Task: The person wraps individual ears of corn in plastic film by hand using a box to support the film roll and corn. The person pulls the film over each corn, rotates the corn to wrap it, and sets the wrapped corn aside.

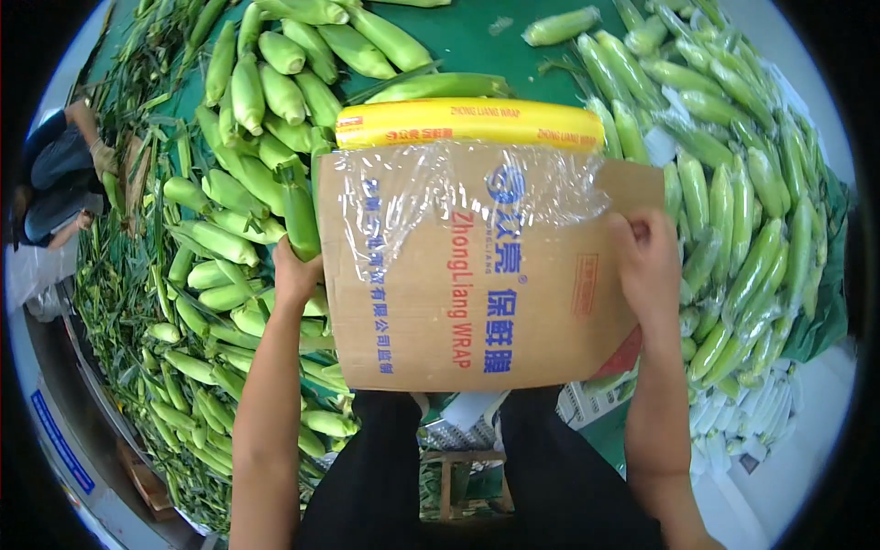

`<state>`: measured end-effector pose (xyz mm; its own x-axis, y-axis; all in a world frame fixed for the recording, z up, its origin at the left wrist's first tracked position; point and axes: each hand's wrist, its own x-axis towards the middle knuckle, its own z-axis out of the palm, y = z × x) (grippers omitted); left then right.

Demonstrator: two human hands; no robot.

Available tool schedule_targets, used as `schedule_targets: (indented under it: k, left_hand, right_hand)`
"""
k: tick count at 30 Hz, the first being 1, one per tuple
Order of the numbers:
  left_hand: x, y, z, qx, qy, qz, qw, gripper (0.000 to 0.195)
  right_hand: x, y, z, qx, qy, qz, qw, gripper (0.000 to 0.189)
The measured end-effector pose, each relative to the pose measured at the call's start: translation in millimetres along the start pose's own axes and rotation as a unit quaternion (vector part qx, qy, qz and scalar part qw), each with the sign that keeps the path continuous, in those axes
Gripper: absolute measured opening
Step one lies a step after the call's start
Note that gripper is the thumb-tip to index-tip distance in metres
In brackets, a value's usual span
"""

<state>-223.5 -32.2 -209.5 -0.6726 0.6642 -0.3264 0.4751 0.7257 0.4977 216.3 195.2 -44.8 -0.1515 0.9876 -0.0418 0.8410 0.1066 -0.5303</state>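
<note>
My left hand [297, 275] grips a husk-covered ear of corn [300, 216] beside the left edge of a cardboard sheet [412, 323]. The sheet lies across my lap and bears printed writing. A yellow-printed roll of cling film [474, 125] rests along its far edge. Clear, wrinkled film [440, 179] is drawn from the roll over the upper part of the cardboard. My right hand [650, 265] is over the sheet's right side, fingers curled, close to the film's corner. Whether it pinches any film is hidden.
Unwrapped ears of corn [227, 240] are heaped at left, with loose husks [117, 316] beyond. Film-wrapped ears [729, 199] are piled at right. Another person [58, 172] works at far left. A perforated crate [584, 405] sits below the cardboard, at right.
</note>
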Motion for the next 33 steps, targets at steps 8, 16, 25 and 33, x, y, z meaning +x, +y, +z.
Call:
schedule_targets:
  k: [8,16,25,33]
  left_hand:
    - [-54,122,-50,-0.24,0.227,-0.011,0.944,0.067]
    - [-56,294,-32,0.075,-0.064,0.431,0.897,0.056]
    - [-31,303,-47,0.075,-0.173,0.467,0.864,0.048]
    - [-49,190,-63,0.084,-0.009,0.448,0.89,0.067]
  right_hand:
    - [18,-29,28,0.002,-0.064,-0.153,0.986,0.022]
    - [-31,9,15,0.678,-0.021,0.135,0.723,0.022]
    - [63,-65,18,-0.135,-0.093,-0.439,0.883,0.072]
    - [56,-40,31,-0.101,-0.068,-0.426,0.896,0.068]
